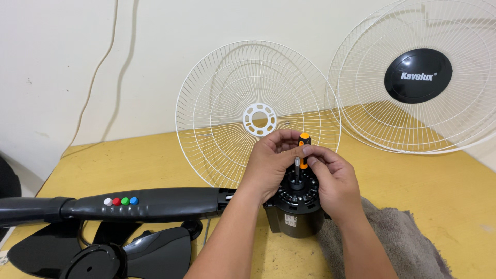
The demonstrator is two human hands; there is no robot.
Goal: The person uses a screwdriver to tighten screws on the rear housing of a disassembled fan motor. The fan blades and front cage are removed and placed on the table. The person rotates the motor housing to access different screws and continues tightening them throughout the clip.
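Note:
A black fan motor housing (294,214) stands upright on the yellow table (144,160), its shaft pointing up. My left hand (268,163) rests on the motor's top left and its fingers curl around the upper part of a small screwdriver (304,140) with an orange and black handle. My right hand (333,178) grips the screwdriver lower down, by its metal shank, and covers the motor's right side. The tool's tip points down at the motor's top face near the shaft.
A white wire fan guard (217,103) leans on the wall behind the motor; a second guard with a black centre disc (418,75) leans at the right. A black fan stand with coloured buttons (121,201), black blades (155,250) and a grey towel (408,243) lie nearby.

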